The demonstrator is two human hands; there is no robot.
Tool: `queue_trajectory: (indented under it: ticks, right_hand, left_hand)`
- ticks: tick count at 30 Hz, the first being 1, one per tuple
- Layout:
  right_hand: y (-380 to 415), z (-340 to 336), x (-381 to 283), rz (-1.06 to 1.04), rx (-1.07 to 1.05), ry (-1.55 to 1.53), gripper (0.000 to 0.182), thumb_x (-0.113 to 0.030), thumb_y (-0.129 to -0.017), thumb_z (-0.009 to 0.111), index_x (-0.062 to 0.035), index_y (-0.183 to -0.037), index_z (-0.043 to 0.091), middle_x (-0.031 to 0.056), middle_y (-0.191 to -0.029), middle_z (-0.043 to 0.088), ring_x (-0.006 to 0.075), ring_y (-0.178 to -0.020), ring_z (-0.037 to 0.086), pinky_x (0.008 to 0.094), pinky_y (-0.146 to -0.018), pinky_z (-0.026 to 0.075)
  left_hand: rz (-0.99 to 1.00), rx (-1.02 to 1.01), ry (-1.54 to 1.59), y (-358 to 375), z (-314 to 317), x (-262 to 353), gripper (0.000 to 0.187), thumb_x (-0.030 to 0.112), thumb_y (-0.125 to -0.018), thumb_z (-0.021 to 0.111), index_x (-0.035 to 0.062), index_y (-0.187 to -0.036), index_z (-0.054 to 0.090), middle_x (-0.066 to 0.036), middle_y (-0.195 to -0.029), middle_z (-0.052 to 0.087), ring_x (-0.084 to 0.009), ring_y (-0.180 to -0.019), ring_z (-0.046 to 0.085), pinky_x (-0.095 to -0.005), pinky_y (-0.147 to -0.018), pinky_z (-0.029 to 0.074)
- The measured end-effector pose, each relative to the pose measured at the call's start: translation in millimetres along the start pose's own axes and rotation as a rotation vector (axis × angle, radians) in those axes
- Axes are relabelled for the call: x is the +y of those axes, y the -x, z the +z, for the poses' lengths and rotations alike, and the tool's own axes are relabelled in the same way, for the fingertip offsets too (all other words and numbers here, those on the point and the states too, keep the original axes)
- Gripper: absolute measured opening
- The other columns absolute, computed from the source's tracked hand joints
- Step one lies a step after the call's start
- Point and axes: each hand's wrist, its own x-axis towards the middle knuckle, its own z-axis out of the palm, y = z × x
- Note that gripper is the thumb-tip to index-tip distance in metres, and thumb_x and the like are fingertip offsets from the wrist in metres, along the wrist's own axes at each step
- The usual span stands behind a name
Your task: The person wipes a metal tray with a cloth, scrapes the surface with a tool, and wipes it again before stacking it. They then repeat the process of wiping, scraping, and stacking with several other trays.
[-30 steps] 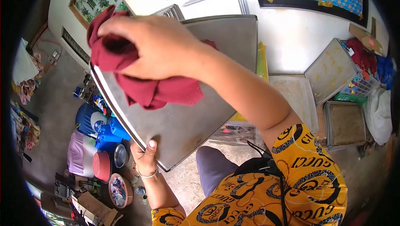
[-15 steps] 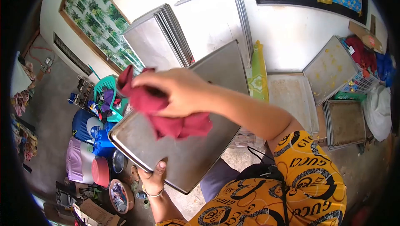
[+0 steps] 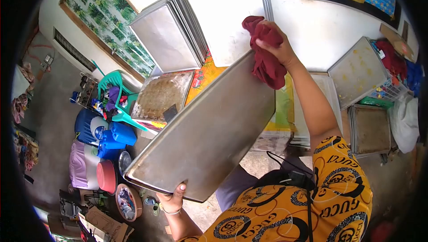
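A large grey metal baking tray [image 3: 205, 130] is held up at a slant in front of me. My left hand [image 3: 173, 199] grips its lower edge, thumb on the tray's face and fingers hidden behind. A dark red cloth [image 3: 267, 66] is bunched in my right hand [image 3: 278, 48] at the tray's far upper corner, its lower folds lying against the metal. The tray's face looks dull, with brownish marks near its lower left rim.
Stacked trays [image 3: 171, 32] and a second stack [image 3: 232, 19] lean against the wall. A stained tray [image 3: 162, 95] lies on the orange-covered table. At left are a green chair [image 3: 111, 81], blue jugs [image 3: 109, 146] and a basin [image 3: 107, 179]. More trays [image 3: 368, 128] stand at right.
My right hand has swept the red cloth from the tray's left part up to its far right corner. The tray has shifted slightly, and my left hand keeps its grip on the edge.
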Motion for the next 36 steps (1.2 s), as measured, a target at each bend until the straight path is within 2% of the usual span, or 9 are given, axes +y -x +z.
queue_trajectory:
  ticks: [6,8,13,16,19,22,24,27,36]
  right_hand:
    - [19.3,-12.3,10.4,0.452,0.302,-0.483,0.052,-0.026,-0.074,0.078,-0.0073,-0.117,0.055,0.0053,-0.106,0.061,0.016,-0.095,0.059,0.0302,-0.085,0.047]
    - [39.1,-4.1,8.4,0.596,0.426,-0.656,0.051,-0.027,-0.072,0.079,-0.0058,-0.112,0.058,0.0061,-0.101,0.062,0.0136,-0.086,0.06,0.0292,-0.079,0.05]
    - [-3.9,-10.4,-12.7,0.3,0.492,-0.358,0.047,-0.032,-0.074,0.076,-0.003,-0.109,0.062,0.0067,-0.097,0.065,0.0183,-0.086,0.061,0.0302,-0.08,0.049]
    - [-71.2,0.1,-99.0,-0.117,0.317,-0.215,0.039,-0.025,-0.078,0.074,-0.0012,-0.106,0.062,0.007,-0.097,0.064,0.0179,-0.091,0.06,0.0307,-0.083,0.048]
    - [-88.1,39.0,-203.9,-0.171,0.034,-0.38,0.038,-0.02,-0.079,0.071,-0.0012,-0.108,0.056,0.0072,-0.096,0.062,0.0163,-0.084,0.06,0.0297,-0.077,0.05]
    - [-86.3,73.6,-258.0,-0.359,-0.263,0.026,0.039,-0.026,-0.082,0.067,-0.0098,-0.114,0.052,0.0145,-0.106,0.063,0.026,-0.1,0.061,0.0352,-0.086,0.048]
    - [-82.9,118.2,-244.7,-0.822,-0.153,0.212,0.049,-0.042,-0.068,0.071,-0.0238,-0.112,0.057,0.0107,-0.096,0.066,0.0284,-0.085,0.065,0.0401,-0.073,0.052]
    - [-35.4,142.4,-267.3,-0.775,-0.398,0.427,0.055,-0.026,-0.06,0.073,-0.0283,-0.113,0.056,0.0075,-0.072,0.059,0.0286,-0.068,0.063,0.042,-0.057,0.05]
    - [-21.9,138.3,-219.9,-0.766,-0.378,0.361,0.061,-0.026,-0.057,0.075,-0.0259,-0.115,0.056,0.0074,-0.068,0.056,0.0274,-0.061,0.059,0.04,-0.056,0.047]
  left_hand:
    - [0.062,0.0,-0.024,8.1,3.3,-3.5,0.03,0.017,-0.074,0.078,-0.0021,-0.091,0.064,-0.008,-0.089,0.065,-0.0181,-0.083,0.06,-0.0313,-0.079,0.047]
    - [0.074,0.024,0.031,12.0,8.3,-11.8,0.041,0.016,-0.073,0.077,-0.0027,-0.104,0.057,-0.008,-0.092,0.063,-0.0185,-0.082,0.059,-0.0307,-0.078,0.048]
    - [-0.03,0.087,0.421,17.9,1.4,-27.0,0.046,0.016,-0.076,0.074,-0.0026,-0.113,0.055,-0.013,-0.111,0.059,-0.0203,-0.102,0.054,-0.0363,-0.093,0.04]
    - [0.148,-0.459,0.866,4.6,-40.3,-30.3,0.082,0.04,-0.08,0.068,-0.0092,-0.135,0.033,-0.025,-0.133,0.043,-0.0349,-0.122,0.044,-0.0463,-0.105,0.03]
    - [0.181,-0.954,0.792,-25.5,-44.5,-7.2,0.103,0.053,-0.078,0.064,-0.0177,-0.137,0.018,-0.033,-0.144,0.021,-0.0413,-0.135,0.024,-0.0488,-0.108,0.022]
    - [-0.145,-0.667,0.411,-42.9,14.6,38.4,0.105,0.035,-0.076,0.07,-0.003,-0.145,0.002,-0.024,-0.139,0.037,-0.0367,-0.12,0.047,-0.0415,-0.098,0.04]
    - [-0.011,-0.513,0.192,-66.5,50.3,29.1,0.06,0.017,-0.086,0.063,-0.0035,-0.136,0.035,-0.013,-0.129,0.051,-0.0246,-0.113,0.053,-0.0368,-0.097,0.04]
    - [0.1,-0.163,0.425,-95.3,86.3,18.8,0.053,0.01,-0.081,0.07,0.0007,-0.127,0.047,-0.009,-0.121,0.056,-0.0203,-0.108,0.053,-0.0348,-0.097,0.039]
    - [0.208,-0.202,0.289,-98.9,102.4,-8.6,0.051,0.005,-0.079,0.071,0.0,-0.124,0.05,-0.006,-0.116,0.057,-0.0181,-0.106,0.053,-0.0325,-0.097,0.038]
